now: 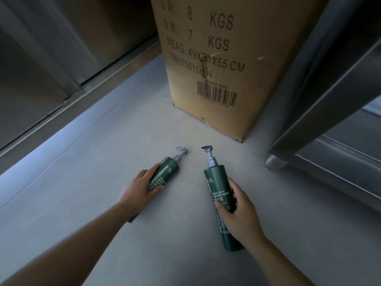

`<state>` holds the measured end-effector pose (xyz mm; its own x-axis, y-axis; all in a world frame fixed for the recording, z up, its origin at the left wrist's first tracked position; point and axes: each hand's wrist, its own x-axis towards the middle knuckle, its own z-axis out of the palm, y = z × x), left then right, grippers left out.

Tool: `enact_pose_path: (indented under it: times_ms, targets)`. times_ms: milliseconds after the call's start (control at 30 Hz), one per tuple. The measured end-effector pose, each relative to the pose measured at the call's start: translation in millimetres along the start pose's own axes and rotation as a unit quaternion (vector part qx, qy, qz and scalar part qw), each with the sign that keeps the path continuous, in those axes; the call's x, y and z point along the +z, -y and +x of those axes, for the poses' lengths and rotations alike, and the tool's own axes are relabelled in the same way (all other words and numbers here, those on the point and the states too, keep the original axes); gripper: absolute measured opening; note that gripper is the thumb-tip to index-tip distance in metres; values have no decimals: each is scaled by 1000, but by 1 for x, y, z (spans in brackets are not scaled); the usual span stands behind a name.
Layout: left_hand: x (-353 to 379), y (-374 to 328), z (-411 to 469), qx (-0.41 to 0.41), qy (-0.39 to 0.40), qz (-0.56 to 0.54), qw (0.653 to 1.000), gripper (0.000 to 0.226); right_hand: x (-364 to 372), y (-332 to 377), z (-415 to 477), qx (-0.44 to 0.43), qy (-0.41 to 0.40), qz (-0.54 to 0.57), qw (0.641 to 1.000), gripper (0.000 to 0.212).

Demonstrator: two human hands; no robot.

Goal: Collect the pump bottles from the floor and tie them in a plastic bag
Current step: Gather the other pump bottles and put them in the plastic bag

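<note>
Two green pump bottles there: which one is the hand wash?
The right bottle, gripped by the right hand: its label reads MEGA-RICH HAND WASH. The left bottle, in the left hand, reads BODY.

grey floor, cardboard box, metal frame.

Dim, cool light; a pale glare band crosses the floor left of the cardboard box; edges bend, slightly soft.
</note>
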<state>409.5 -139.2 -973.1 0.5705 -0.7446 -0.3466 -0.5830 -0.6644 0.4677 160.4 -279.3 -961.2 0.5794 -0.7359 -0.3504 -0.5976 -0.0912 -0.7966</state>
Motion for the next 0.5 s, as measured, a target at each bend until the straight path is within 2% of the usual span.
enact_pose_path:
  times_ms: [133, 300, 500]
  targets:
    - [-27, 17, -34, -20, -42, 23, 999, 66, 17, 34, 18, -40, 46, 16, 998, 71]
    - [-71, 19, -77, -103, -118, -15, 987, 67, 33, 93, 30, -80, 97, 36, 991, 73]
    - [-176, -42, -146, -153, -189, -123, 962, 65, -1, 208, -20, -82, 153, 41, 984, 76]
